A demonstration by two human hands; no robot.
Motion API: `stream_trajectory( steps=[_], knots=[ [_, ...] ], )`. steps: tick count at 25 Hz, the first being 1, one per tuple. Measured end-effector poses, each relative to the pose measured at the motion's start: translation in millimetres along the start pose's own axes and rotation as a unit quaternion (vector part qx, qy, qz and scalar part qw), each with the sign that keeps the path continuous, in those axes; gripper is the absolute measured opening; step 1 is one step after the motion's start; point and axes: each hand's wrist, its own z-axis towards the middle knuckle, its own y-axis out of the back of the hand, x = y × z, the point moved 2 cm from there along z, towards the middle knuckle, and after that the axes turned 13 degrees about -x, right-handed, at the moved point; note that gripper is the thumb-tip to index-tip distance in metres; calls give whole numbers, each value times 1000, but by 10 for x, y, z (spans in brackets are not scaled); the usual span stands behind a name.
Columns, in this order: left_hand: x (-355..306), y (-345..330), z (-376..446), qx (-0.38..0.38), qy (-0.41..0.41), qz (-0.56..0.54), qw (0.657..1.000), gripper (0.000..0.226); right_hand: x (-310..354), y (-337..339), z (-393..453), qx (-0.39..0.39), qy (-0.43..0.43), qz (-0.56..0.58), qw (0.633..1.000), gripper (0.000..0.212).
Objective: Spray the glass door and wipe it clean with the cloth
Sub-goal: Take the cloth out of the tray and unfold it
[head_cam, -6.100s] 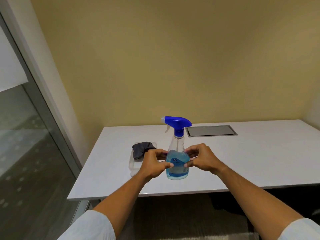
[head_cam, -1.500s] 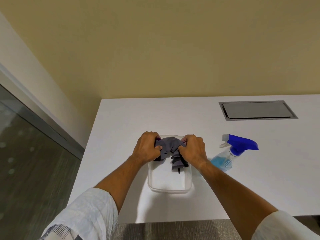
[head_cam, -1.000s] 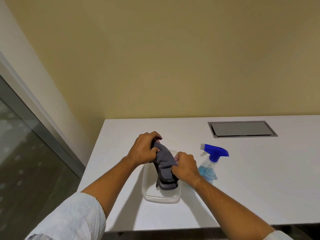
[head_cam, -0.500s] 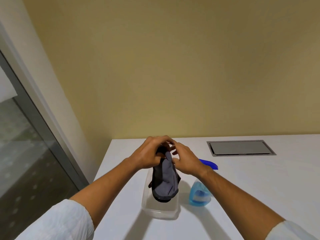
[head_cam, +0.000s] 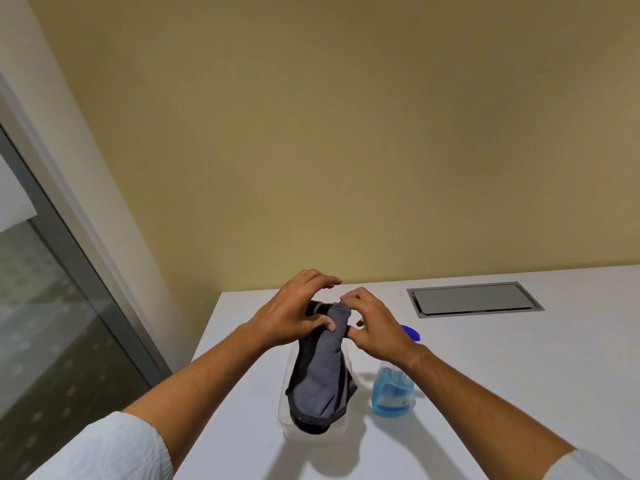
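Observation:
A grey cloth (head_cam: 322, 379) hangs from both my hands above a clear plastic tub (head_cam: 284, 419) on the white table. My left hand (head_cam: 291, 315) pinches the cloth's top edge with the thumb, its fingers stretched over it. My right hand (head_cam: 375, 327) holds the same top edge from the right with its fingertips. The spray bottle (head_cam: 393, 396), clear with blue liquid and a blue trigger head, stands on the table just right of the tub, partly hidden behind my right wrist. The glass door (head_cam: 45, 323) is at the left.
The white table (head_cam: 519, 375) runs to the right, with a grey metal cable hatch (head_cam: 472, 299) set into it near the wall. A yellow wall rises behind. The door's grey frame (head_cam: 79, 268) stands between the glass and the table's left edge.
Both hands have lifted the cloth out of the tub and it now hangs lengthwise from their fingers. My view has tilted up toward the wall.

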Motion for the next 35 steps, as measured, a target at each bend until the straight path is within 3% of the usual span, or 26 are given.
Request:
stream_trajectory(
  steps=[5,12,15,20,22,26,31,35],
  knots=[
    [-32,6,-28,18,6,48,999,75,92,193,-20,-65,116,-76,988,17],
    [-66,64,-3,66,10,131,989,69,189,302,3,-41,179,-162,969,25],
    [-67,110,-3,65,40,133,988,73,247,354,28,-37,178,-167,969,21],
    [-66,274,-31,31,94,143,985,58,314,435,112,-36,134,-138,981,17],
    [-61,384,-31,21,107,155,982,55,360,498,167,-27,105,-122,987,24],
    [-75,591,-53,13,134,175,975,50,490,604,294,14,39,-91,995,27],
    [-109,865,-67,20,184,175,967,32,693,758,551,106,16,-108,988,17],
    [-249,1081,-110,17,197,199,960,33,896,812,657,116,21,-129,985,17]
  ],
)
